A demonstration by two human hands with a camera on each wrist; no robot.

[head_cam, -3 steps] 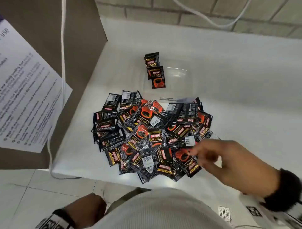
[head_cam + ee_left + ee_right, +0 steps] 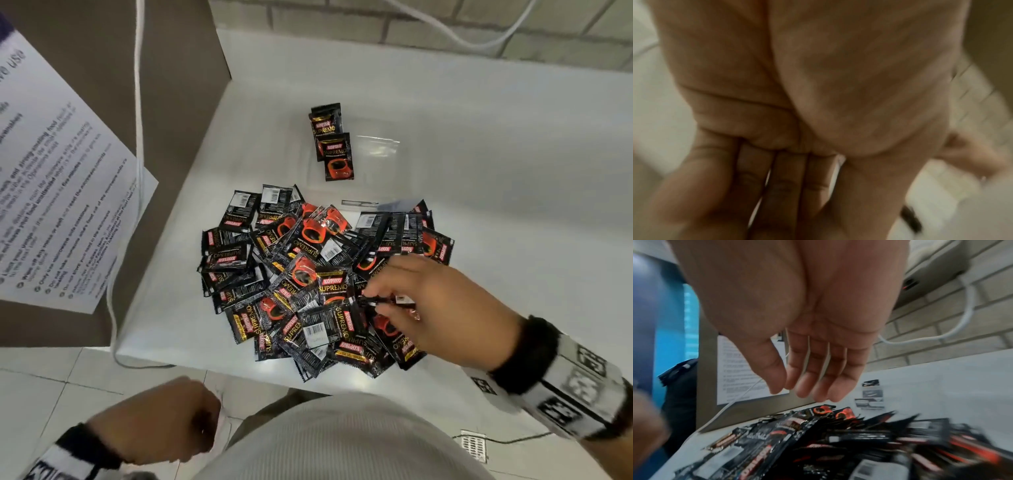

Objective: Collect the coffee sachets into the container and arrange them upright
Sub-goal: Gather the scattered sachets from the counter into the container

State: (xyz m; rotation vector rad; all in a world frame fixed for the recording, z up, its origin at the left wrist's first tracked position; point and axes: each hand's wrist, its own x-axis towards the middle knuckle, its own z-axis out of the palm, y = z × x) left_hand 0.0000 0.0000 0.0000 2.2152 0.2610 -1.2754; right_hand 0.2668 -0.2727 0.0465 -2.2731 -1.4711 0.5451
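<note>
A white countertop (image 2: 496, 212) runs back to a pale brick wall, with a brown panel along its left edge. A loose heap of black-and-red coffee sachets (image 2: 308, 284) lies on it near the front edge, overlapping at all angles, some face up and some showing barcodes. Just behind the heap sits a clear container (image 2: 373, 154), hard to make out against the white, with two sachets (image 2: 332, 140) inside at its left side.
</note>
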